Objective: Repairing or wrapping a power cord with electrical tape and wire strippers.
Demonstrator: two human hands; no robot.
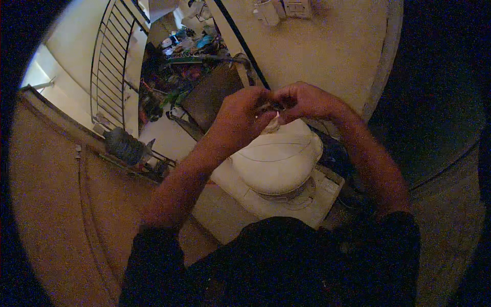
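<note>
My left hand (244, 113) and my right hand (306, 103) meet in front of me, fingers closed together at the fingertips. Something small, partly dark, shows between them, but I cannot make out its kind. Just below the hands is a large white, smooth, rounded body (276, 163), with a small pale neck (272, 125) at its top, close under my fingers. A thin dark line, like a wire, curves across its surface. Its lower part stands on a pale, flat surface (317, 199). The dim light hides finer detail.
A black barred railing (115, 66) rises at the far left, with a grey ribbed jug-like container (123, 146) near its foot. Beyond the hands lies a heap of mixed items (189, 48) beside a brown panel (215, 89). White wall boxes (296, 7) sit at the top; the right side is dark.
</note>
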